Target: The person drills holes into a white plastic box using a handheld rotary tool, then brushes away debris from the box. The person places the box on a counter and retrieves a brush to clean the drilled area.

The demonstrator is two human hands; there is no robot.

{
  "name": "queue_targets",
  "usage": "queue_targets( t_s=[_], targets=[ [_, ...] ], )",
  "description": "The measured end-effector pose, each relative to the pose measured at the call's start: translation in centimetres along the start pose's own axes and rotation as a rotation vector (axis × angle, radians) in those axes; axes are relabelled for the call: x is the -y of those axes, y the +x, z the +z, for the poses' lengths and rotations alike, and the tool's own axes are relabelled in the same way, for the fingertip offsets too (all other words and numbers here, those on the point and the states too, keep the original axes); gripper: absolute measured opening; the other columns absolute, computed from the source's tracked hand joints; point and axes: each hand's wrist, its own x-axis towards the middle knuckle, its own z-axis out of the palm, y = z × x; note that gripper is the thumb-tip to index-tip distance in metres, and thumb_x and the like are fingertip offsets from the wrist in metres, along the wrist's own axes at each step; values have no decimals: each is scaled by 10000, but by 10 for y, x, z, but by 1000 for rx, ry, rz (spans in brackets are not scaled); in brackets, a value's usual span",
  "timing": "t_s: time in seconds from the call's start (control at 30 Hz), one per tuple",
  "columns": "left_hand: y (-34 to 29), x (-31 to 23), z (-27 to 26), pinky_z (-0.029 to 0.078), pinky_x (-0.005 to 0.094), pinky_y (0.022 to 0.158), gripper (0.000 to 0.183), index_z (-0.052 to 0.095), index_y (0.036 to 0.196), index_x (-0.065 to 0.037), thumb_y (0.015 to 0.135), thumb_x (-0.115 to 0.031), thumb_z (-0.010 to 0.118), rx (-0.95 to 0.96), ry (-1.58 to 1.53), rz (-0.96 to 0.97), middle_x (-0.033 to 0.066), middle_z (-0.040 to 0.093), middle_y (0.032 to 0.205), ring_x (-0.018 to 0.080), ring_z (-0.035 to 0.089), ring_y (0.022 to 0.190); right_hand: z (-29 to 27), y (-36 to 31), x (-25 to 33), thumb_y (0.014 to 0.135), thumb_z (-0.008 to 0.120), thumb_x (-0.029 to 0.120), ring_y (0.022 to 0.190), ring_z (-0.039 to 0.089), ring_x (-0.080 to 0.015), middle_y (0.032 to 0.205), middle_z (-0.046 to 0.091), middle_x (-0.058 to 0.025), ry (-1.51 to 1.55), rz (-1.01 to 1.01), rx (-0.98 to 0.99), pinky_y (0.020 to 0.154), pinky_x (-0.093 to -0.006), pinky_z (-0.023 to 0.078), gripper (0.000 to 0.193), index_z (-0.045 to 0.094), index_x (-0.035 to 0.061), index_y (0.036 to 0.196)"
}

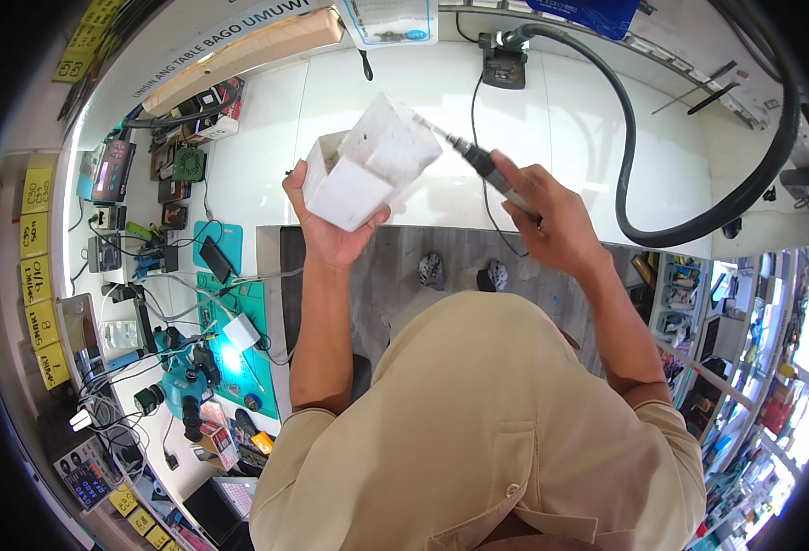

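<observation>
My left hand (338, 234) grips a white open-topped box (354, 191) from below and at its side. The box is tilted and has dark smudges, with a taller flat white panel rising behind its opening. A dark pen-shaped tool (489, 170) with a metal collar and a thin pale tip lies in my closed right hand (551, 216). Its tip points up and left, close to the panel's right edge; whether it touches I cannot tell. Both hands are above the front edge of the white bench.
A thick black hose (629, 119) loops over the bench's right side from a black device (504, 69). At left lie a teal mat (258, 321), a teal microscope (184, 386) and several cables. Shelves with parts (698, 321) stand at right. Grey floor (368, 303) shows below.
</observation>
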Motion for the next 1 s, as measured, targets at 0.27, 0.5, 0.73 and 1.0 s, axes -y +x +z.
queue_targets(
  t_s=[0.27, 0.5, 0.73, 1.0],
  targets=[
    [-8, 3, 14, 518, 425, 625, 771, 604, 1453, -194, 984, -786, 449, -112, 62, 64, 45, 678, 1349, 277, 656, 1103, -3, -13, 2, 971, 703, 8, 838, 687, -349, 1098, 673, -117, -57, 4, 44, 755, -438, 574, 780, 486, 293, 1663],
    [-13, 13, 33, 537, 418, 639, 716, 582, 1462, -213, 1010, -747, 429, -154, 177, 140, 27, 661, 1370, 251, 647, 1135, 7, -8, 5, 984, 669, 12, 865, 725, -327, 1088, 683, -96, -30, 45, 64, 768, -445, 600, 787, 460, 333, 1672],
    [-19, 29, 40, 551, 421, 651, 697, 570, 1463, -209, 1021, -731, 434, -169, 85, 144, 32, 646, 1353, 241, 632, 1135, 14, -9, 6, 980, 683, 11, 866, 709, -317, 1058, 665, -91, 6, 84, 31, 775, -440, 591, 772, 481, 303, 1665],
    [-24, 35, 42, 551, 428, 668, 678, 570, 1466, -224, 1012, -716, 463, -135, -32, 110, 35, 637, 1375, 247, 629, 1135, 21, -11, 5, 975, 693, 11, 840, 679, -308, 1028, 652, -84, 62, 61, -13, 768, -439, 572, 769, 496, 308, 1657]
  ],
)
